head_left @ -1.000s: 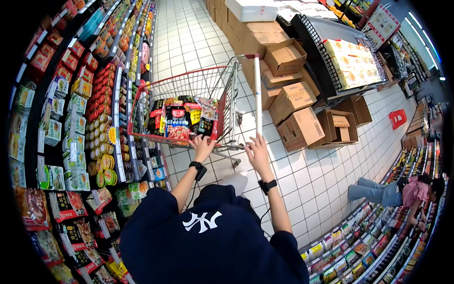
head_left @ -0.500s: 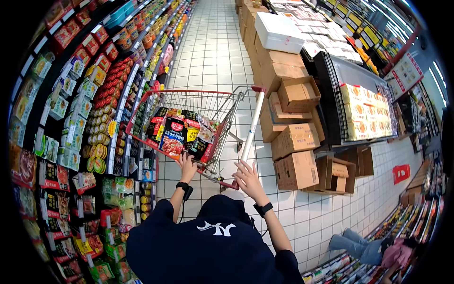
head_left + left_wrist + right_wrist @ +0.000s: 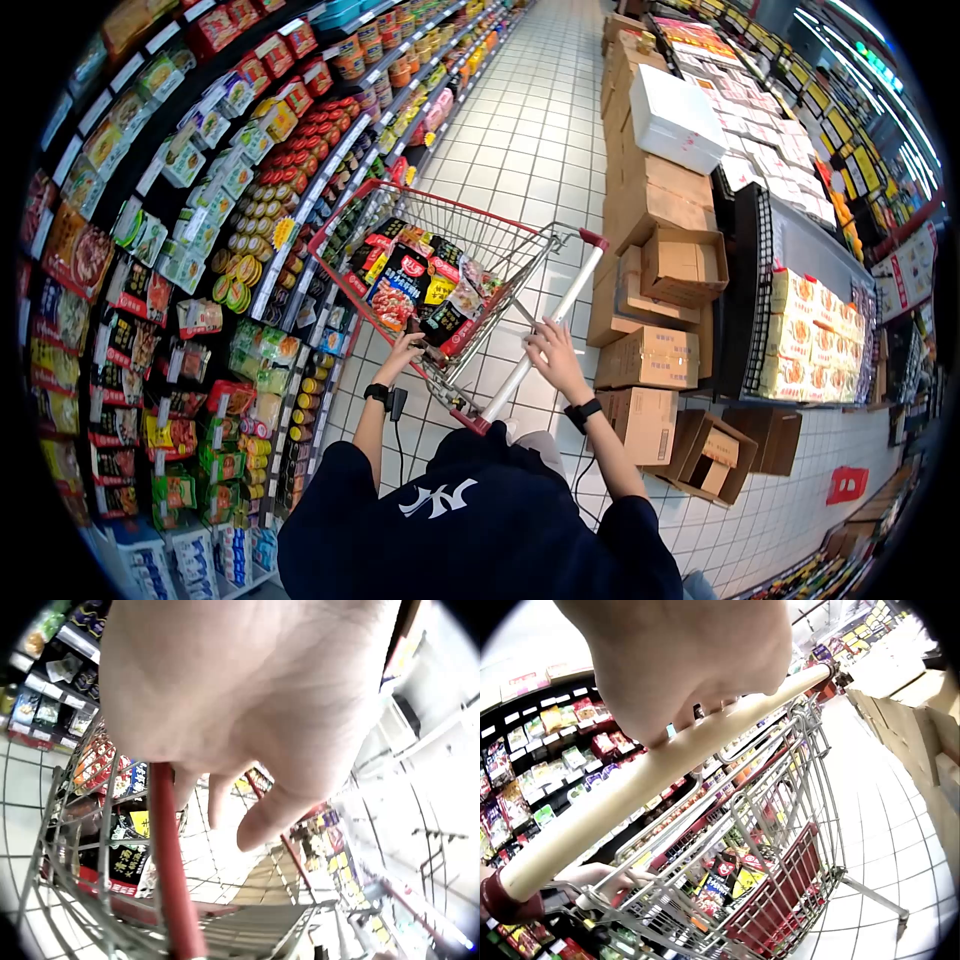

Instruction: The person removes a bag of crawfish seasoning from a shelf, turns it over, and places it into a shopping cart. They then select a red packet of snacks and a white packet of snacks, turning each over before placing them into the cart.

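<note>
A wire shopping cart with a red rim (image 3: 455, 206) stands angled in front of the person. My left hand (image 3: 402, 357) is on its near left corner; in the left wrist view that hand (image 3: 255, 712) lies over a red rail (image 3: 171, 862), fingers bent down past it. My right hand (image 3: 558, 354) holds the pale push handle (image 3: 574, 288) near its middle. In the right wrist view the right hand's fingers bend over the handle's far side, their tips mostly hidden. Black, red and yellow food pouches (image 3: 400, 287) lie piled in the cart, near the left hand.
Stocked shelves (image 3: 265, 300) line the left side, close to the cart. Stacked cardboard boxes (image 3: 652, 357) stand along the right, with a white foam box (image 3: 680, 115) on top and a display of yellow packs (image 3: 815, 340) beyond. The tiled aisle (image 3: 520, 130) runs ahead between them.
The view has swung left, so shelves and boxes sit further right in it. The cart has turned, its handle now slanting more. Both hands stay on the cart.
</note>
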### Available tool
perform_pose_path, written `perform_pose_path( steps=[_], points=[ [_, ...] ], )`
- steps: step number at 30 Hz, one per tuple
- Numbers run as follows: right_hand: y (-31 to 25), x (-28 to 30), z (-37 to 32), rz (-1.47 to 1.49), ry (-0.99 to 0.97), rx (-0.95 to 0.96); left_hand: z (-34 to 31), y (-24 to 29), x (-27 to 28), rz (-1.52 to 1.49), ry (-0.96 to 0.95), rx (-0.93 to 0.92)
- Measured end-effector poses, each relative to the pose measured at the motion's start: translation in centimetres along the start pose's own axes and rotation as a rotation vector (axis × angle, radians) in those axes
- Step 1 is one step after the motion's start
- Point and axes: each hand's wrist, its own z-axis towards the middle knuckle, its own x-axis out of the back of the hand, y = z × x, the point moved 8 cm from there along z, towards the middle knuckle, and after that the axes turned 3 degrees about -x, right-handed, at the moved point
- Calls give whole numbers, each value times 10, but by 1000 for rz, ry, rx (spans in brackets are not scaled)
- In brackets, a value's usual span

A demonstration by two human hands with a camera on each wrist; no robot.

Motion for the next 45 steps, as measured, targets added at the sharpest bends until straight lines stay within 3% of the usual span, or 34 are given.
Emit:
perform_pose_path(
  steps=[1, 3, 4, 5, 7, 8, 9, 11, 12, 13, 15, 16, 17, 19, 20, 22, 23, 25, 26, 30, 32, 33, 35, 37, 40, 42, 44, 45],
  points=[
    [10, 3, 9, -1, -19, 19, -3, -3, 0, -5, 23, 2],
    [32, 10, 28, 0, -42, 48, -26, 19, -28, -229, -108, 70],
    [43, 13, 37, -4, -53, 56, -41, 35, -42, -161, -142, 101],
    [53, 15, 46, 2, -60, 77, -54, 33, -48, -52, -73, 164],
    [75, 22, 65, -18, -31, 92, -65, 22, -65, 48, 51, 127],
    [91, 25, 75, -57, -55, 75, -66, -8, -63, 96, 144, 87],
    [100, 27, 85, -51, -58, 98, -65, 1, -61, 145, 238, 47],
    [129, 53, 101, -101, 188, 52, -98, -21, -59, 269, 403, 340],
    [146, 53, 111, -150, 129, 42, -110, -22, -62, 228, 485, 265],
    [155, 57, 119, -152, 119, 63, -114, -17, -71, 184, 566, 188],
    [175, 65, 132, -66, 120, 37, -129, 44, -107, -91, 535, 335],
    [184, 69, 138, -7, 130, 46, -139, 11, -103, 188, 707, 458],
    [195, 72, 142, 82, 85, -5, -146, 68, -121, 54, 743, 604],
    [223, 66, 147, 228, 47, 73, -152, 57, -127, 143, 965, 507],
    [224, 75, 150, 238, 37, 80, -149, 58, -137, 142, 979, 517],
    [230, 80, 150, 514, -114, -2, -160, 71, -147, 184, 1234, 476],
    [233, 81, 153, 522, -126, 5, -160, 72, -157, 183, 1247, 486],
    [251, 84, 160, 730, -68, -149, -172, 87, -170, 234, 1463, 380],
    [248, 89, 168, 612, -105, -69, -175, 89, -179, 254, 1487, 432],
    [250, 88, 178, 621, -301, -74, -182, 76, -199, 245, 1485, 571],
    [257, 79, 180, 647, -353, -74, -185, 69, -209, -59, 1600, 452],
    [259, 77, 183, 634, -380, -61, -186, 57, -209, -68, 1609, 455],
    [259, 78, 188, 603, -455, -81, -192, 29, -205, -154, 1696, 236],
    [260, 73, 193, 615, -500, -49, -193, 8, -200, -139, 1724, 204],
    [258, 75, 203, 564, -601, 26, -196, 14, -196, 127, 1854, 226],
    [252, 79, 213, 501, -651, 78, -166, 47, -173, 354, 1758, 405],
    [256, 79, 215, 364, -723, 53, -106, 152, -147, 162, 1576, 276],
    [258, 81, 217, 352, -739, 47, -70, 238, -137, 194, 1485, 88]
  ],
)
